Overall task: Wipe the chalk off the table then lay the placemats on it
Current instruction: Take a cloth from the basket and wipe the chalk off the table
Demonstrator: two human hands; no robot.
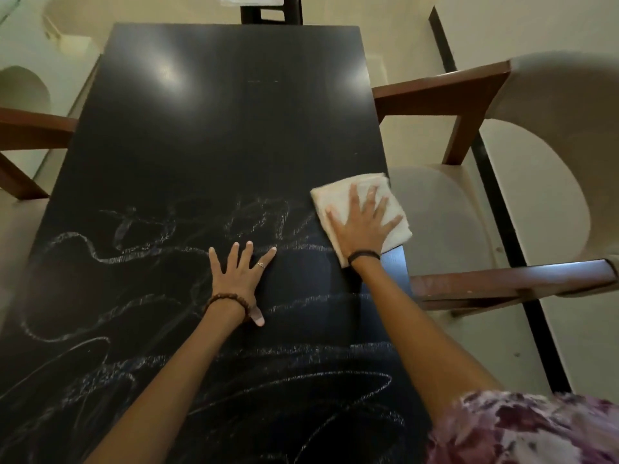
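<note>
Black table (214, 135): long axis runs from the bottom of the frame toward the top centre. Chalk scribbles (110, 256) cover its lower half; the upper half is bare and glossy. Left hand (239, 274), fingers spread, lies flat on the chalk at centre. Right hand (360, 226), fingers spread, presses a folded white cloth (338, 199) flat at the table's right edge, one corner overhanging. A cream armchair (522, 182) stands just beside that edge; another chair arm (30, 127) meets the left edge.
</note>
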